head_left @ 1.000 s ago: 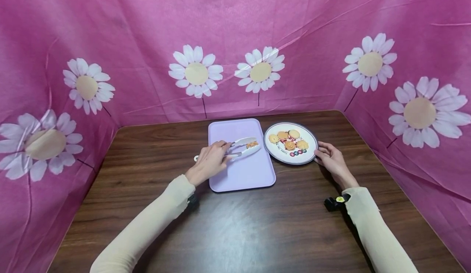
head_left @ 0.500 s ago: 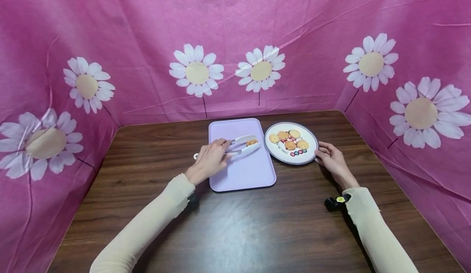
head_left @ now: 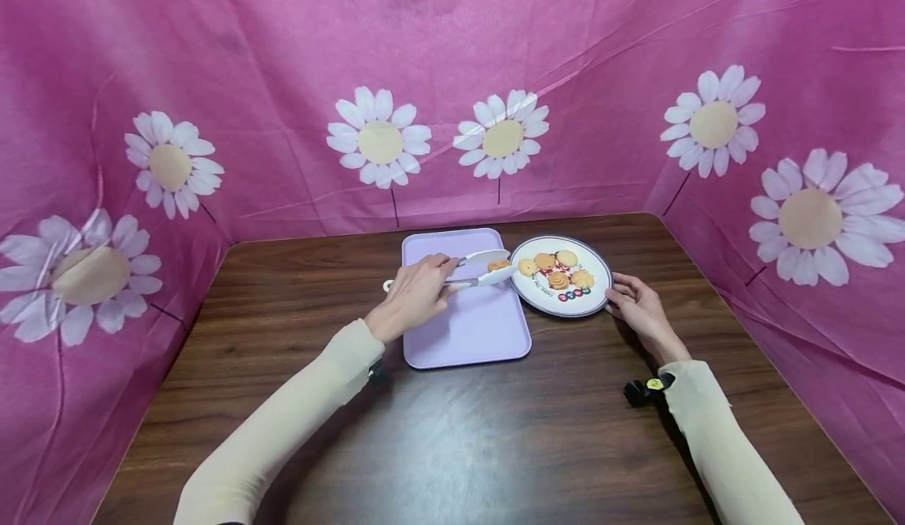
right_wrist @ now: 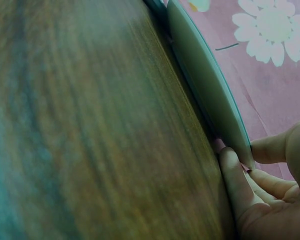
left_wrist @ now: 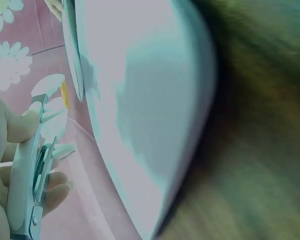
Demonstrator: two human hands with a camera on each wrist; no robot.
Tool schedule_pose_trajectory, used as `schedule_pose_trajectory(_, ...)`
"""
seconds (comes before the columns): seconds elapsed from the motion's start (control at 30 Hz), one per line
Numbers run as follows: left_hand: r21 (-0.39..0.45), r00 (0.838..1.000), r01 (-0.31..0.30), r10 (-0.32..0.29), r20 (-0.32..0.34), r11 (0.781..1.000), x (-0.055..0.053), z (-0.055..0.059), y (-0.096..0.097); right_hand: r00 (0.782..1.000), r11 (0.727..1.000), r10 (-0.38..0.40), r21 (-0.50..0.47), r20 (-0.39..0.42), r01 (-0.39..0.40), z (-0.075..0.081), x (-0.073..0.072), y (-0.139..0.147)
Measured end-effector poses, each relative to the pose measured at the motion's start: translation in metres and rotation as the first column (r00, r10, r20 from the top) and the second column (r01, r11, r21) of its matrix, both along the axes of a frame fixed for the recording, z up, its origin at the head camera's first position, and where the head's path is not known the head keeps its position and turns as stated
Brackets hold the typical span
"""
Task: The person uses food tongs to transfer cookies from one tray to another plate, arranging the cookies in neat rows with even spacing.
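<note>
My left hand (head_left: pixel 415 295) grips a pair of tongs (head_left: pixel 488 277) with white tips, seen close up in the left wrist view, where the thumb and fingers wrap the tongs' handle (left_wrist: pixel 24 175). Between the tips sits a golden-brown cookie (head_left: pixel 499 264), above the right part of the lilac tray (head_left: pixel 470 328) and close to the plate's left rim. On the round white plate (head_left: pixel 540 299) with a dark rim lie several cookies (head_left: pixel 558 280). My right hand (head_left: pixel 642 313) pinches the plate's right edge; in the right wrist view the thumb is over the rim (right_wrist: pixel 240 135) and fingers are beneath.
Tray and plate stand side by side on a dark wooden table (head_left: pixel 452 446). A pink cloth (head_left: pixel 438 30) printed with large daisies rises behind the table and at both sides. A black wrist camera (head_left: pixel 639 393) shows under the right sleeve.
My left hand has carried the tongs and the cookie to the right and slightly away, from over the tray toward the plate. The right hand and plate have stayed put.
</note>
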State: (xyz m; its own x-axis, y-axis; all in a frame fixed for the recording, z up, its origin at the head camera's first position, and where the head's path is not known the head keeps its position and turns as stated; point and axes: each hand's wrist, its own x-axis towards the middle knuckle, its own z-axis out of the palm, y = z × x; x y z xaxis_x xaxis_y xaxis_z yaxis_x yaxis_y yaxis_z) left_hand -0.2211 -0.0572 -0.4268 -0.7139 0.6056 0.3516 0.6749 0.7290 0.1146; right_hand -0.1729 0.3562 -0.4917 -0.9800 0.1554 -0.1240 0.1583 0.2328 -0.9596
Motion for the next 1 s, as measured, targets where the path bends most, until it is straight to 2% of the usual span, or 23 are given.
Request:
schedule_pose_trajectory(0.27, -0.045, 0.999, 0.028, -0.027, 0.03, 0.999, -0.002, 0.008, 0.019, 1.0, 1.0, -0.012, 0.013, 0.013, 0.012, 0.001, 0.001, -0.001)
schedule_pose_trajectory(0.67, -0.111, 0.997, 0.049, -0.041, 0.072, 0.993, 0.0, 0.009, 0.045, 1.0, 1.0, -0.005, 0.017, 0.017, 0.004, 0.001, -0.001, 0.0)
schedule_pose_trajectory(1.0, -0.148, 0.995, 0.058, -0.046, 0.084, 0.987, -0.001, 0.004, 0.061, 1.0, 1.0, -0.008, 0.018, 0.011, 0.008, -0.001, 0.0, 0.0)
